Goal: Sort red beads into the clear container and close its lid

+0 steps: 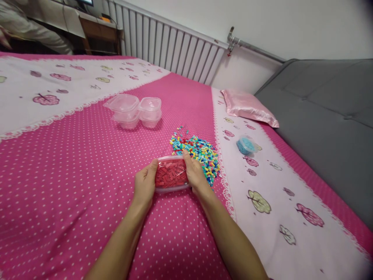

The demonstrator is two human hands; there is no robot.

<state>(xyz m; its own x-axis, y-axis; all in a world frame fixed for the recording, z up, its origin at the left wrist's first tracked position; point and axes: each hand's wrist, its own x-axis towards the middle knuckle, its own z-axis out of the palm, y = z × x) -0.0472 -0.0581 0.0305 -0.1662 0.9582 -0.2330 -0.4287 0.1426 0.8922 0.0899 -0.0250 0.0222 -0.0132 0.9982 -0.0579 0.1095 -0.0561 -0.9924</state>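
Note:
A clear plastic box full of small red pieces (170, 175) rests on the pink dotted bedspread (72, 163). My left hand (145, 183) grips its left side and my right hand (195, 175) grips its right side, fingers curled over the rim. Just behind the box lies a heap of several small mixed-colour pieces (199, 151), blue, yellow, red and green, touching my right hand's fingers.
Empty clear boxes with lids (135, 111) stand further back on the bed. A closed box of blue pieces (245, 145) sits to the right on the white border. A pink satin pillow (247, 107), grey sofa (326, 124) and radiator (171, 48) lie beyond.

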